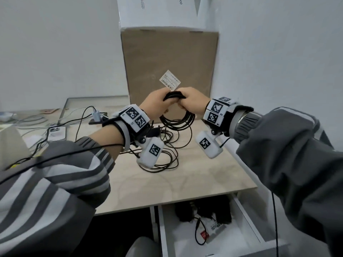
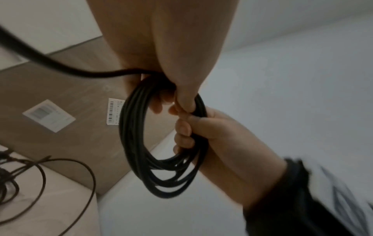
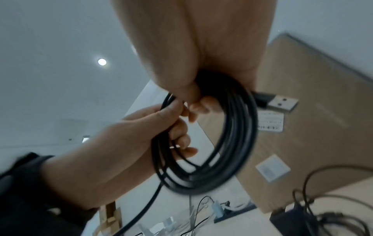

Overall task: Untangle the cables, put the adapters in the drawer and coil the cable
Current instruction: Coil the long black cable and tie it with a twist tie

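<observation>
I hold a black cable wound into a coil (image 1: 177, 121) above the light wooden table (image 1: 185, 179). My left hand (image 1: 159, 106) grips the coil's top from the left and my right hand (image 1: 191, 102) grips it from the right, fingers curled round the strands. In the left wrist view the coil (image 2: 161, 143) hangs below both hands and a free tail (image 2: 40, 60) runs off to the upper left. A USB plug (image 3: 280, 103) sticks out of the coil (image 3: 232, 143) beside my right hand. Several black adapters (image 1: 204, 210) lie in the open white drawer (image 1: 246, 221).
Loose thin black cables (image 1: 163, 153) lie tangled on the table under my hands, with a dark block (image 3: 292, 220) among them. A tall cardboard box (image 1: 168, 58) stands behind against the wall. More cables and a white charger (image 1: 55, 132) crowd the left side.
</observation>
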